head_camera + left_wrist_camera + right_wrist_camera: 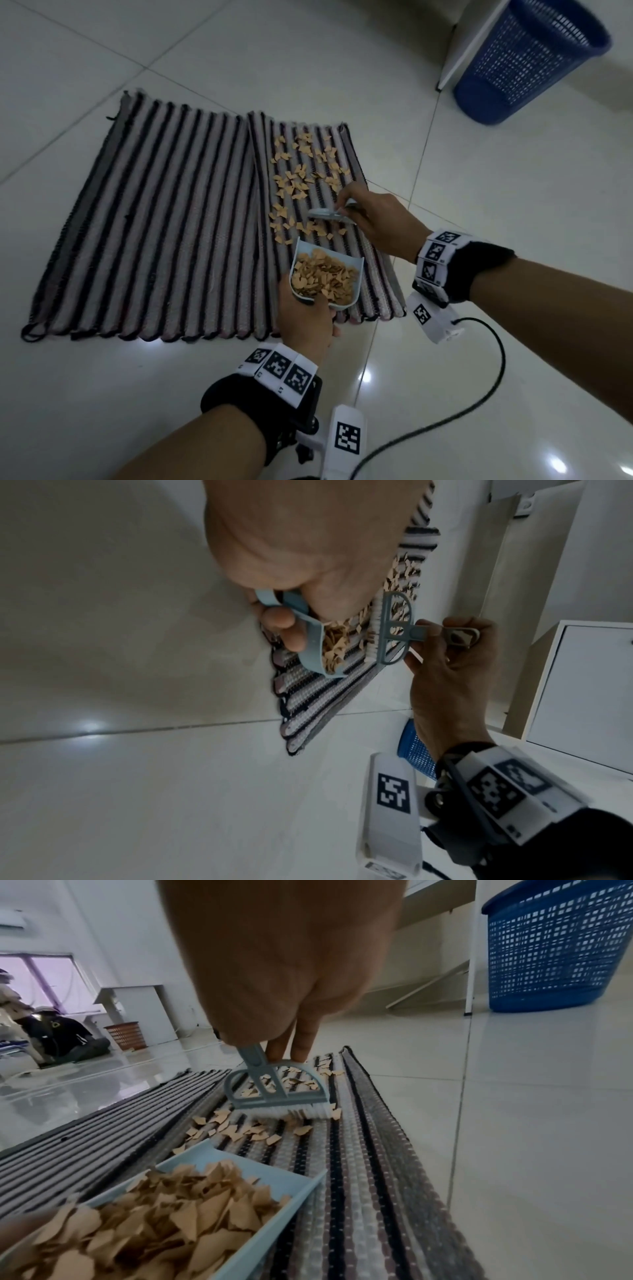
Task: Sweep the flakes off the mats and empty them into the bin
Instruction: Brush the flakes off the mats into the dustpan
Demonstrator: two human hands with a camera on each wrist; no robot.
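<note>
Two hands busy: right hand [378,222] grips brush [277,1093], left hand [305,322] dustpan [325,274]

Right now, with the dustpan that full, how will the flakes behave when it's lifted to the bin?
The flakes look thin and light, so likely to flutter off. They are heaped near the dustpan open lip, so tilting it forward probably spills them. The left hand should keep it level.

Head downward; wrists near mat [164,212]
</note>
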